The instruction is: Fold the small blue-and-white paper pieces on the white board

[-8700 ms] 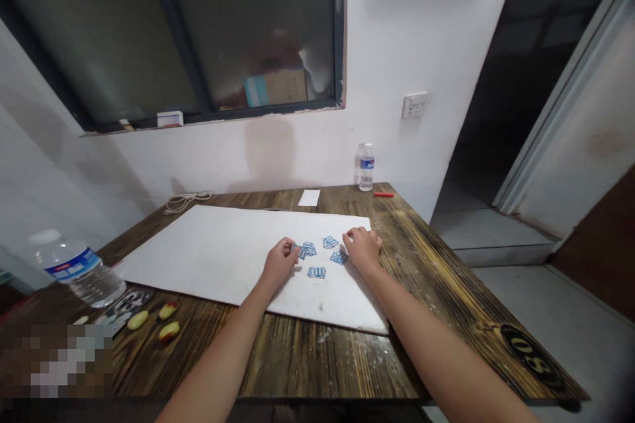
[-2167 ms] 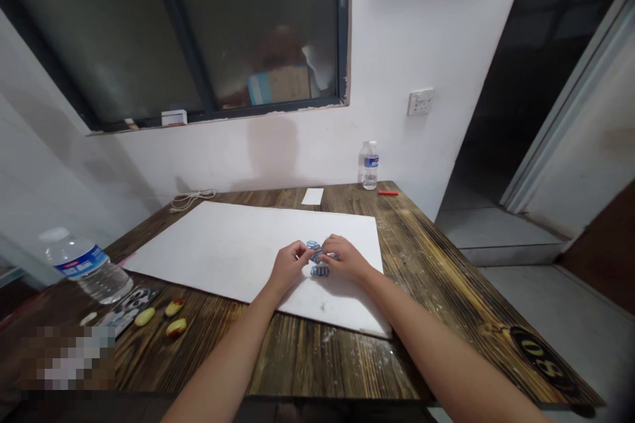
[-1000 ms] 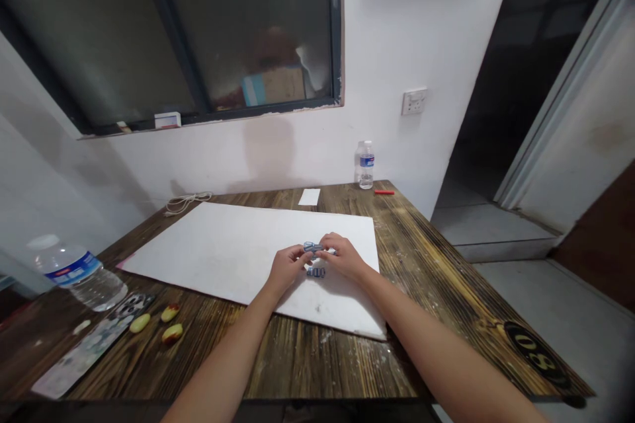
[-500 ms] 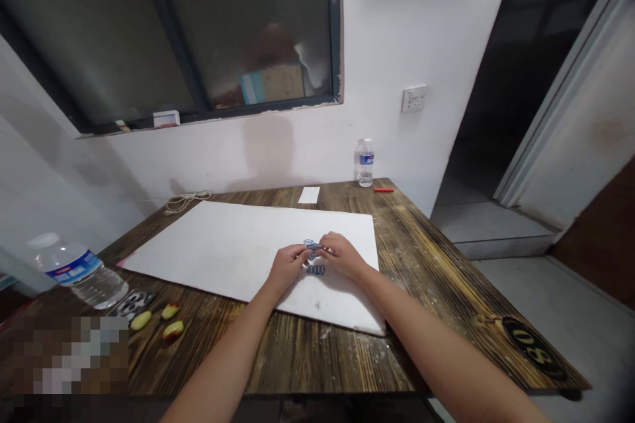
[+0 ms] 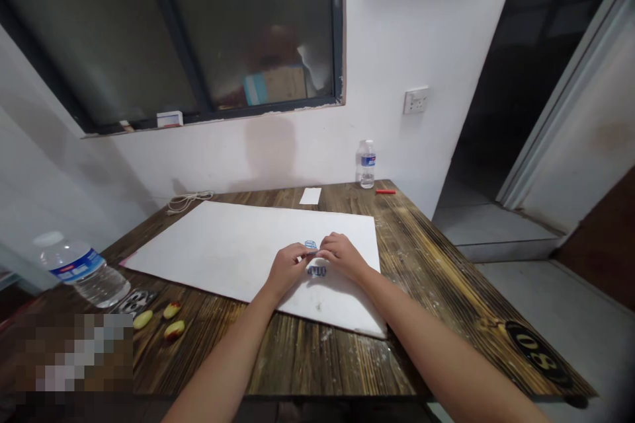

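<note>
My left hand (image 5: 290,264) and my right hand (image 5: 342,254) meet over the right part of a white board (image 5: 228,238). Between their fingertips both pinch a small flat blue piece (image 5: 312,252), seen nearly edge-on. Fingers cover most of it, so its kind is unclear. Just behind the fingertips more small blue-and-white flat pieces (image 5: 310,244) lie on the board. A short row of blue-outlined pieces (image 5: 316,271) rests on the board nearer to me, below the fingers. Anything under my right hand is hidden.
A large water bottle (image 5: 82,271), several green-brown fruits (image 5: 174,330) and a panda-patterned item (image 5: 135,302) are at left. Along the back lie a cable (image 5: 188,199), a white paper (image 5: 310,196), a small bottle (image 5: 368,165) and a red pen-like stick (image 5: 385,192).
My hands were apart over scattered blue pieces at first; they have since come together with a piece between them. Over the last second that piece has turned nearly edge-on.
</note>
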Demonstrator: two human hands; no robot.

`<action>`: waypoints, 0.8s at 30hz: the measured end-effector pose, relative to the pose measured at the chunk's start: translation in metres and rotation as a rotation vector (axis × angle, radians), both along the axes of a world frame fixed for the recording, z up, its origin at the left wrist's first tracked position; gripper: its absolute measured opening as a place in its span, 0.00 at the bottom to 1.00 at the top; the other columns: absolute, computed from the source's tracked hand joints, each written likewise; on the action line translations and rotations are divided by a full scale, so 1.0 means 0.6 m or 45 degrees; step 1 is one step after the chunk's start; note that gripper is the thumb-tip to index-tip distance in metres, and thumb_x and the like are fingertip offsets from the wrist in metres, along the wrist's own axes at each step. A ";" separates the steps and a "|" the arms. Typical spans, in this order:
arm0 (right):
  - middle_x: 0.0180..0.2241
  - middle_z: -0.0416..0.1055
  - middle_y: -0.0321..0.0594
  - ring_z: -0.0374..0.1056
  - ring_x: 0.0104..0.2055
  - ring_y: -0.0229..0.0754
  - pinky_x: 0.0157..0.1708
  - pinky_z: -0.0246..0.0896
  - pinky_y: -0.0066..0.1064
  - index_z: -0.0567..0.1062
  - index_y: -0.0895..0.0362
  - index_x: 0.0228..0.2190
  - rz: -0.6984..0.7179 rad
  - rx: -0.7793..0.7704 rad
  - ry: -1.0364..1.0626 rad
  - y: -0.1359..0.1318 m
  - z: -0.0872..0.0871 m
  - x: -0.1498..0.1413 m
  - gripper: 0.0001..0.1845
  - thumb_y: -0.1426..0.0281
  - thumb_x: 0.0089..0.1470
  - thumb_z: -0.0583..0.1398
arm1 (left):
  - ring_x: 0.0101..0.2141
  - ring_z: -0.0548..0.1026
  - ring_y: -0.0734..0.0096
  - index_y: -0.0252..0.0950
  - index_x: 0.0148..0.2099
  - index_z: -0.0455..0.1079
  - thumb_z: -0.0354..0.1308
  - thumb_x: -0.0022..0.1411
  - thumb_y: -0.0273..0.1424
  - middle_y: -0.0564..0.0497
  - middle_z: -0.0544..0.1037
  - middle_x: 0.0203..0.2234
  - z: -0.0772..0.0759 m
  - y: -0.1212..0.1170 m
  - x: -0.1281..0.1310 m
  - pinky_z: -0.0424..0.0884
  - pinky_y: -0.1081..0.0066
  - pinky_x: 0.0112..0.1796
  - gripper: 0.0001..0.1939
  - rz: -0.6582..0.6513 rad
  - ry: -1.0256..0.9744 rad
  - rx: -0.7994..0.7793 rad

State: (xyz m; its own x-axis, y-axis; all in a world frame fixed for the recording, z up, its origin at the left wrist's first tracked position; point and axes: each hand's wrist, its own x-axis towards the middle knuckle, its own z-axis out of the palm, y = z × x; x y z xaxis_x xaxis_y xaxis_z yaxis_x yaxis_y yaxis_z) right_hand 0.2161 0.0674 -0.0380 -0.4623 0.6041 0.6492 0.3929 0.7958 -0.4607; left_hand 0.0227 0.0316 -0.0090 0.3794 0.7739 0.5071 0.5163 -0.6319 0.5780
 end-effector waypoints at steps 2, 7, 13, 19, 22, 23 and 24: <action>0.30 0.75 0.41 0.64 0.35 0.41 0.39 0.54 0.36 0.80 0.53 0.28 -0.008 -0.046 -0.015 -0.002 0.002 0.001 0.21 0.55 0.60 0.54 | 0.34 0.74 0.70 0.39 0.39 0.77 0.56 0.61 0.32 0.48 0.78 0.33 0.000 0.003 -0.002 0.67 0.73 0.31 0.09 0.072 -0.034 0.018; 0.36 0.74 0.41 0.63 0.41 0.45 0.40 0.52 0.37 0.81 0.50 0.34 -0.046 -0.106 -0.196 -0.013 0.008 0.003 0.19 0.50 0.47 0.64 | 0.35 0.74 0.68 0.36 0.36 0.74 0.55 0.60 0.33 0.48 0.78 0.34 0.001 0.010 -0.003 0.67 0.74 0.28 0.09 0.312 -0.226 -0.090; 0.40 0.72 0.40 0.61 0.44 0.46 0.41 0.49 0.37 0.80 0.47 0.36 -0.025 -0.086 -0.404 -0.021 0.013 0.000 0.22 0.50 0.41 0.67 | 0.29 0.73 0.73 0.36 0.38 0.70 0.53 0.60 0.37 0.49 0.78 0.32 -0.010 0.017 -0.004 0.66 0.78 0.23 0.11 0.343 -0.571 -0.416; 0.38 0.72 0.38 0.61 0.43 0.45 0.41 0.49 0.35 0.81 0.48 0.33 -0.028 -0.140 -0.415 -0.020 0.012 -0.006 0.13 0.58 0.43 0.70 | 0.25 0.72 0.75 0.35 0.42 0.71 0.53 0.58 0.38 0.48 0.79 0.33 -0.013 0.021 -0.005 0.64 0.79 0.19 0.14 0.334 -0.672 -0.498; 0.38 0.72 0.38 0.61 0.43 0.44 0.41 0.48 0.35 0.81 0.48 0.32 -0.020 -0.170 -0.416 -0.019 0.011 -0.009 0.11 0.61 0.43 0.70 | 0.26 0.72 0.74 0.35 0.43 0.71 0.54 0.57 0.37 0.47 0.79 0.34 -0.013 0.023 -0.005 0.64 0.79 0.20 0.15 0.315 -0.697 -0.511; 0.38 0.73 0.38 0.61 0.43 0.44 0.41 0.48 0.34 0.81 0.48 0.33 -0.017 -0.179 -0.414 -0.018 0.010 -0.010 0.11 0.62 0.43 0.70 | 0.26 0.72 0.74 0.35 0.43 0.72 0.53 0.56 0.36 0.47 0.78 0.33 -0.013 0.023 -0.005 0.64 0.79 0.20 0.15 0.307 -0.709 -0.504; 0.38 0.73 0.37 0.61 0.43 0.44 0.41 0.48 0.34 0.81 0.48 0.33 -0.014 -0.187 -0.412 -0.018 0.010 -0.011 0.11 0.63 0.43 0.70 | 0.26 0.72 0.75 0.34 0.42 0.71 0.53 0.56 0.35 0.48 0.78 0.32 -0.013 0.024 -0.005 0.64 0.78 0.21 0.14 0.300 -0.723 -0.494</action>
State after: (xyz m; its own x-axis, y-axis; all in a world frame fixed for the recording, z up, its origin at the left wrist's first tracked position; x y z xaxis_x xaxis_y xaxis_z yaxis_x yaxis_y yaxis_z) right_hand 0.2097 0.0565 -0.0323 -0.6229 0.6860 0.3760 0.5452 0.7254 -0.4203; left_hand 0.0195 0.0461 -0.0171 -0.0598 0.9666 0.2490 0.1671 -0.2363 0.9572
